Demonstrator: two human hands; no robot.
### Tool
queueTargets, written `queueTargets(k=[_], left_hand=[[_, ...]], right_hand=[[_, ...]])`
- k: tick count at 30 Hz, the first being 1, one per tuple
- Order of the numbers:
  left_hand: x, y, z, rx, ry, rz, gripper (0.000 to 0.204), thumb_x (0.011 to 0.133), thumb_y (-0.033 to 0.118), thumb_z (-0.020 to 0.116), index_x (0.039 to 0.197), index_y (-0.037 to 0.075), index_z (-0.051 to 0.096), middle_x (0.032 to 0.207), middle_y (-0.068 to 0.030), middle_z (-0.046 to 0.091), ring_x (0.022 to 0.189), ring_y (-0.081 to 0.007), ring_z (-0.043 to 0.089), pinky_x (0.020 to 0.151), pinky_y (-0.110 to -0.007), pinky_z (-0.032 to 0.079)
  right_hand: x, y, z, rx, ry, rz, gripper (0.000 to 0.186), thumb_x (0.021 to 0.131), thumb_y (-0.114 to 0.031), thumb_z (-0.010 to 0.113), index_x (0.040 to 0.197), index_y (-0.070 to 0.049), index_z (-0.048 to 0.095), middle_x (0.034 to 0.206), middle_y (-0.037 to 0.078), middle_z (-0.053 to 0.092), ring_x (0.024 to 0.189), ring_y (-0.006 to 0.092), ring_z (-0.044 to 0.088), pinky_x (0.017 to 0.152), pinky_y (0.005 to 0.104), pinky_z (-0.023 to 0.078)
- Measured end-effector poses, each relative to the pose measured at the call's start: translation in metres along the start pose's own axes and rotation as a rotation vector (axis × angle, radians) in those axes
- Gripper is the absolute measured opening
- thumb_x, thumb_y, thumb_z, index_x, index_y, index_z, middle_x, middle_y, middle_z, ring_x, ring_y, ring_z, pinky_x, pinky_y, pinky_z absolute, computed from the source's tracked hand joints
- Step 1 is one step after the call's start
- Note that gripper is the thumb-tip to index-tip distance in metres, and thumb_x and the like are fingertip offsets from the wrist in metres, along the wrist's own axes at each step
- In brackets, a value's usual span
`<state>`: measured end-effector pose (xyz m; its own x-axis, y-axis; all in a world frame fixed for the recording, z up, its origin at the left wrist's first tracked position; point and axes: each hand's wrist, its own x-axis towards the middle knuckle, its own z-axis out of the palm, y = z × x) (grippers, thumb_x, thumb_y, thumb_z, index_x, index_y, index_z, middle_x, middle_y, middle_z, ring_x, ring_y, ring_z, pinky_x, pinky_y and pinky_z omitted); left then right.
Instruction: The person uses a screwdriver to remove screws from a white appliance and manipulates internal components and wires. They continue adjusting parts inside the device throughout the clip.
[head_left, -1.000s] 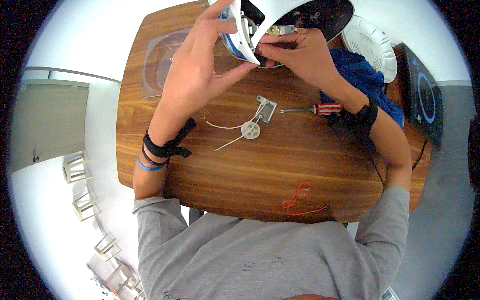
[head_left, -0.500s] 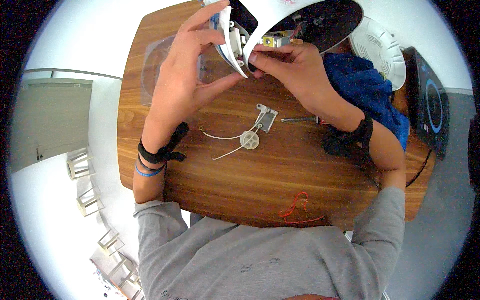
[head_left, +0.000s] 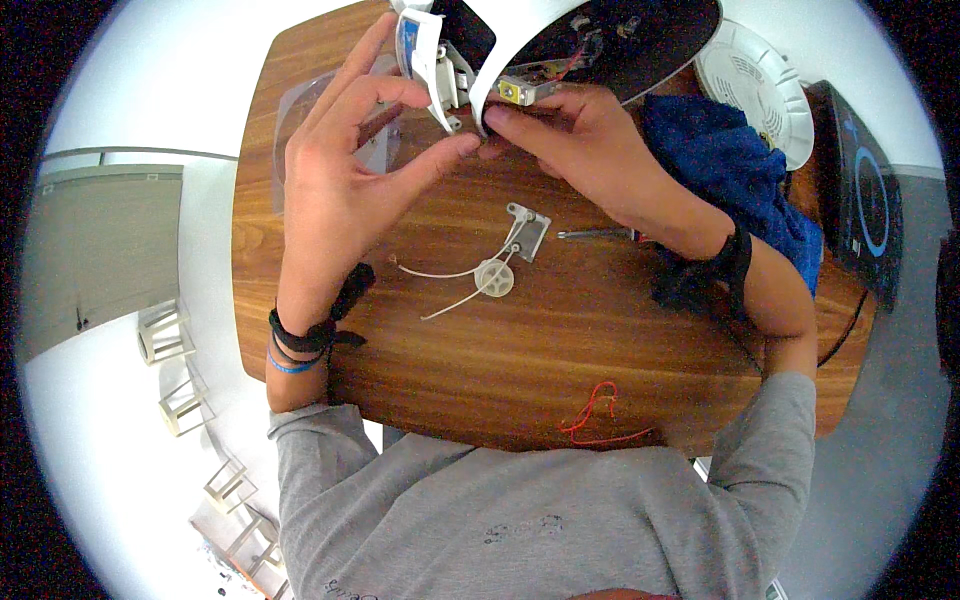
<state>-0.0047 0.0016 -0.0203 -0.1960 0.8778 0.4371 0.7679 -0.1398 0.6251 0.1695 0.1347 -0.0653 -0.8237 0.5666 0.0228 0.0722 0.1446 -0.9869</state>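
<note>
At the far edge of the table is a white plastic housing, its dark inside showing loose wires and a small metal box with a yellow face. Beside its left rim stands a curved white panel with a blue patch and small fittings on its inner side. My left hand holds that panel, fingers along its outer side and thumb by its lower tip. With thumb and fingers, my right hand pinches the housing's lower rim, below the metal box. The fingertips behind the rim are partly hidden.
Mid-table lie a small bracket with white wires, a round pale wheel and a screwdriver. Red wire lies near the front edge. To the right are blue cloth, a white vented cover and a black device.
The housing and panel have shifted slightly left, and the gap between them looks wider. My left hand's fingers have spread more along the panel; my right hand still pinches the rim.
</note>
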Motion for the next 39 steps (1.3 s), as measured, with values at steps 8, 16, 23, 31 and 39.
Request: queueTargets(k=[8,16,23,31,39], left_hand=[[-0.005,-0.005,0.006,-0.261,-0.051,-0.202,0.036,0.079,0.012,0.084,0.101,0.008,0.055,0.109,-0.0021,0.062,0.105,-0.014,0.062,0.096,-0.037,0.054],[0.002,-0.014,0.006,-0.317,-0.085,-0.23,0.04,0.08,0.013,0.085,0.101,0.008,0.052,0.102,-0.0004,0.059,0.102,-0.0127,0.061,0.095,-0.035,0.054],[0.009,-0.018,0.008,-0.465,-0.071,-0.228,0.054,0.079,0.013,0.086,0.112,0.006,0.043,0.115,-0.0085,0.056,0.108,-0.0173,0.061,0.097,-0.037,0.053],[0.02,-0.019,0.009,-0.547,-0.118,-0.224,0.063,0.077,0.013,0.088,0.117,0.005,0.04,0.113,-0.01,0.058,0.109,-0.0191,0.061,0.097,-0.036,0.053],[0.024,-0.014,0.009,-0.596,-0.094,-0.259,0.084,0.075,0.014,0.089,0.131,0.003,0.027,0.117,-0.018,0.059,0.108,-0.0217,0.063,0.095,-0.034,0.054]], right_hand=[[-0.004,-0.005,-0.003,0.015,-0.037,-0.044,0.026,0.092,-0.018,0.065,0.113,-0.004,0.072,0.092,0.008,0.074,0.083,0.0128,0.067,0.076,0.03,0.054],[-0.005,-0.016,-0.004,-0.062,-0.059,-0.029,0.033,0.092,-0.012,0.061,0.124,-0.005,0.067,0.098,0.007,0.072,0.08,0.0107,0.06,0.071,0.0272,0.049],[-0.001,-0.022,-0.017,0.003,-0.078,0.085,0.037,0.087,-0.015,0.066,0.123,-0.008,0.07,0.09,0.004,0.074,0.079,0.011,0.064,0.072,0.0259,0.051],[0.003,-0.026,-0.024,0.005,-0.106,0.126,0.036,0.086,-0.022,0.07,0.119,-0.008,0.072,0.088,0.002,0.072,0.074,0.0089,0.061,0.068,0.0243,0.049],[0.001,-0.026,-0.017,0.043,-0.042,0.075,0.035,0.087,-0.022,0.072,0.118,-0.007,0.071,0.092,0.004,0.072,0.079,0.011,0.062,0.072,0.026,0.05]])
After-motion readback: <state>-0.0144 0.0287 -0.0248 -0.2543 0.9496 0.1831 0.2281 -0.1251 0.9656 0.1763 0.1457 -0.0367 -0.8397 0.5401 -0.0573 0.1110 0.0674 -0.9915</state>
